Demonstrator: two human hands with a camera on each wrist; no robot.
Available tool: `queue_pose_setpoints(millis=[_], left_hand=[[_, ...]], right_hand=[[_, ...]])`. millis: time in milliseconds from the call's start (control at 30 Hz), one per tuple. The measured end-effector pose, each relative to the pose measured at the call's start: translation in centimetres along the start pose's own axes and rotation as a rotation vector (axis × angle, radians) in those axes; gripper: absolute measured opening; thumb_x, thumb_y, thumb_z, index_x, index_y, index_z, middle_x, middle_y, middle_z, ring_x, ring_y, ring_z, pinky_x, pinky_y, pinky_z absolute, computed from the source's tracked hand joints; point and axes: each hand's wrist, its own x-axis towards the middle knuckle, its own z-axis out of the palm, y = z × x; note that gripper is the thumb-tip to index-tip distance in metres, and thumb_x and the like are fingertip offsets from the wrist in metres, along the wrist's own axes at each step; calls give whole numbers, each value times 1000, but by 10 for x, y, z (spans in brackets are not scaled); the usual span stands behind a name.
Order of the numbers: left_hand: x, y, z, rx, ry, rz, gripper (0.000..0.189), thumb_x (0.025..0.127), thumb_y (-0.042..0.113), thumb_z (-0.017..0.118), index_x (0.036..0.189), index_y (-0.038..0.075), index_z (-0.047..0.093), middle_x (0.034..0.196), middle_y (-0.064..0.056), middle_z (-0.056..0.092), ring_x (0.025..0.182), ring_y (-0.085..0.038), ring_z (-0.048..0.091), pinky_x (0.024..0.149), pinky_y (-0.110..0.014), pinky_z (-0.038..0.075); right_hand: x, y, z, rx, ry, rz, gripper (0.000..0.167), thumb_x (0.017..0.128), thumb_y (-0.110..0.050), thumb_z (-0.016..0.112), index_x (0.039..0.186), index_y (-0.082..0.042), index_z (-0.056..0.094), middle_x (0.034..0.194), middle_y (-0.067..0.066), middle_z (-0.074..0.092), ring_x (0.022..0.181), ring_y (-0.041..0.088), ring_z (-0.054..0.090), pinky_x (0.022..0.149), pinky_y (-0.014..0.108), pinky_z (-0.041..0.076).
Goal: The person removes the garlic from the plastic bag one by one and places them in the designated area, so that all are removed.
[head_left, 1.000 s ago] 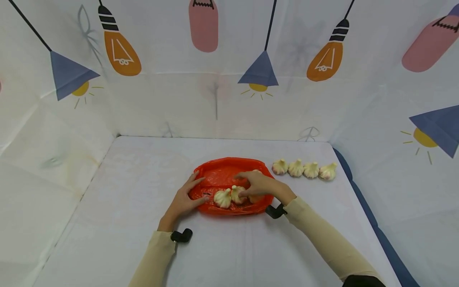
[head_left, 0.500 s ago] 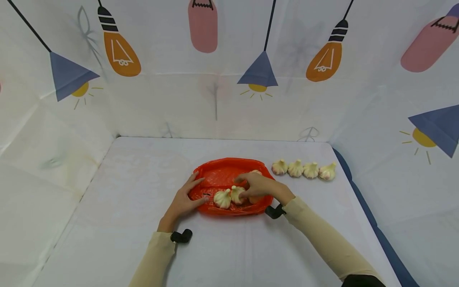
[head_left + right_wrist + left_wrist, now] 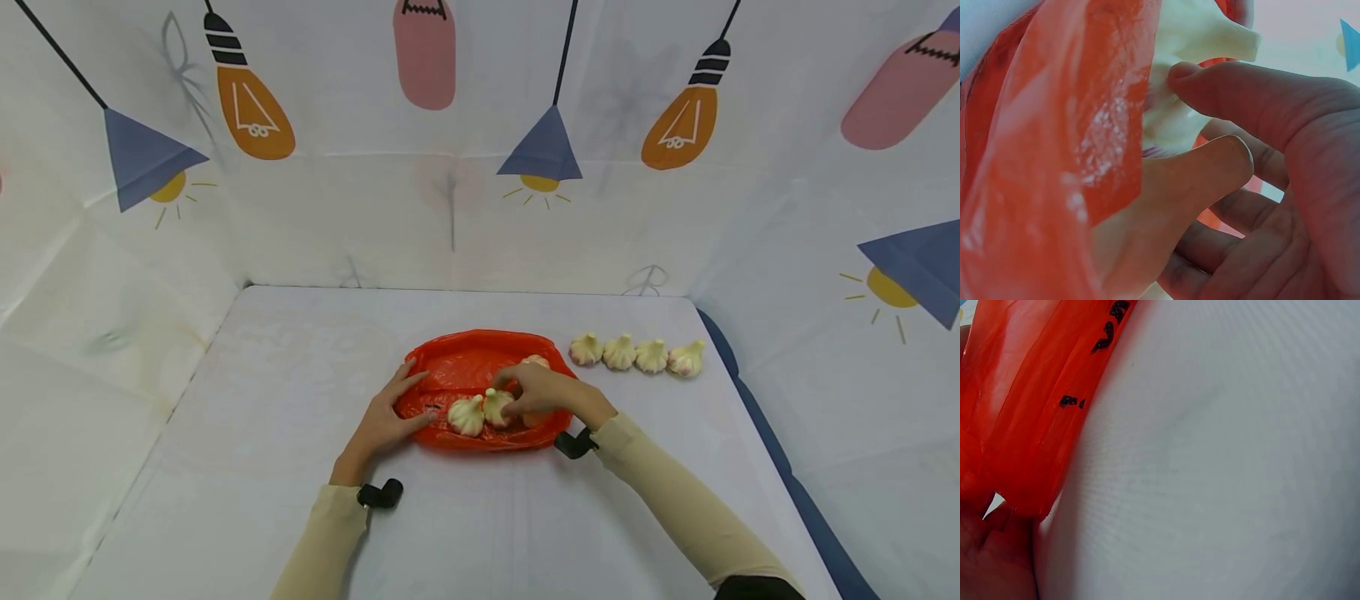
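A red plastic bag, spread open like a shallow tray, lies mid-table. My left hand rests on its left end, thumb and fingers spread along the rim. Inside the bag, my right hand holds a garlic bulb, the thumb pressed on its side in the right wrist view. Left of that bulb sits another garlic bulb. A smooth tan thing with a rounded neck lies beside the held bulb, mostly under my right hand in the head view. A pale tan thing shows behind that hand.
A row of several garlic bulbs stands on the white table right of the bag, near the back. Printed cloth walls rise at the back and sides. Dark blue fabric runs along the table's right edge.
My right thumb and fingers have drawn in slightly around the garlic bulb, and the hand has shifted a little. The left hand and the bag stay in place.
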Motion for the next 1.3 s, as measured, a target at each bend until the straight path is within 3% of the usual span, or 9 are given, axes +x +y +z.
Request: queue_pose_setpoints(millis=[400, 833, 1000, 1300], left_hand=[[-1, 1, 1, 3, 1, -3, 75, 85, 35, 84, 151, 19, 54, 171, -4, 27, 159, -36, 18, 123, -65, 23], [-2, 5, 0, -4, -13, -68, 76, 85, 38, 83, 152, 22, 53, 172, -1, 24, 160, -33, 14, 122, -64, 24], [-2, 4, 0, -3, -11, -55, 75, 85, 37, 83, 152, 20, 53, 172, -4, 23, 160, -35, 14, 122, -66, 23], [-1, 4, 1, 19, -11, -74, 75, 85, 40, 82, 152, 19, 53, 172, -5, 23, 160, -35, 14, 122, -65, 23]], right_hand=[[0, 1, 0, -2, -6, 6, 38, 91, -22, 80, 126, -18, 69, 122, -2, 68, 107, 19, 60, 98, 39, 56], [2, 5, 2, -27, -19, 5, 40, 90, -22, 80, 128, -19, 68, 124, -2, 67, 110, 16, 59, 99, 41, 55], [0, 4, 1, -27, -16, -7, 41, 90, -20, 79, 129, -17, 68, 125, 0, 67, 111, 18, 59, 99, 41, 55], [-6, 6, -7, 10, 44, -65, 41, 90, -23, 78, 129, -16, 68, 124, 2, 68, 106, 20, 61, 90, 37, 57]])
